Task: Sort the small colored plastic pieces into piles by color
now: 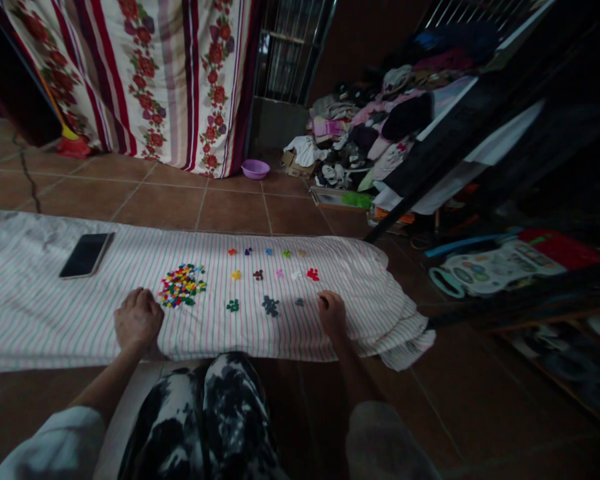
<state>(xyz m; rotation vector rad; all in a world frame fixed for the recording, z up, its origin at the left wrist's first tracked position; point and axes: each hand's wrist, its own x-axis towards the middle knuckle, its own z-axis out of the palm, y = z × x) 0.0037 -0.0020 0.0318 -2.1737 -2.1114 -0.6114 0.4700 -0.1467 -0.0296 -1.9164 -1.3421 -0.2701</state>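
My left hand (139, 318) rests on the striped cloth with its fingers curled under. Just right of it lies a mixed pile of small coloured pieces (183, 285), perhaps beads. My right hand (333, 315) is closed in a pinch at the right of the sorted groups. A dark spot shows between its thumb and finger, too small to name. Nearest to it are a small grey group (299, 302) and red pieces (313, 274). Further left sit dark grey pieces (270, 306), green pieces (233, 305), brown pieces (258, 275) and yellow pieces (236, 275).
A phone (86, 255) lies on the left of the striped cloth (375, 293). Behind are a floral curtain (175, 80), a purple basin (255, 169), a broom (73, 143) and heaped clothes (370, 127). A dark diagonal post (405, 207) rises at the right.
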